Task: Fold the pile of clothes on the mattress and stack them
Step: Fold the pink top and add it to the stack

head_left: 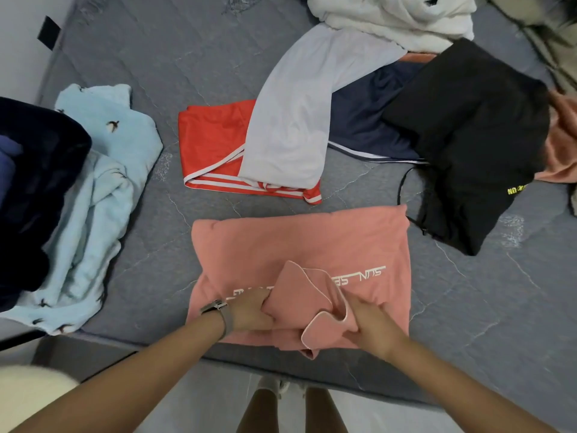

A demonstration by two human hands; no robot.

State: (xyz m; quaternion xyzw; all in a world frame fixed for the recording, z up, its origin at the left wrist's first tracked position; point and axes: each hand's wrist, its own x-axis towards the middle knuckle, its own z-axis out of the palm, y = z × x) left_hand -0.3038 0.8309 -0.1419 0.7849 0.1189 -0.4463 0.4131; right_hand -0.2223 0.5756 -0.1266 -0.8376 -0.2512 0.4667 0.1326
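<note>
My left hand (253, 310) and right hand (371, 323) work at the near edge of the grey mattress (150, 214), both on the pink sweatshirt (299, 245). The sweatshirt lies flat with its white lettering upward, its lower part at the near edge, midway along it. My left hand, with a watch (218, 309) at the wrist, has its fingers curled into a raised fold of the pink cloth and grips it. My right hand pinches the other side of the same fold, the thumb against a white-piped hem that curls up between the two hands.

Beyond the sweatshirt, toward the middle of the mattress, lie red shorts (212, 145) with white stripes, partly covered by a pale lavender garment (290, 120). To the right of these a navy garment (365, 126) lies beneath a black garment (468, 135) bearing a small yellow print; a thin black cord trails from it onto the mattress. A white garment (396, 17) is heaped at the far edge, and a peach-coloured cloth (562, 145) shows at the right edge. Along the left edge lies a light blue garment (106, 170) printed with small dark birds, with a dark navy fabric (34, 189) resting on its left part. My legs show below the near edge.
</note>
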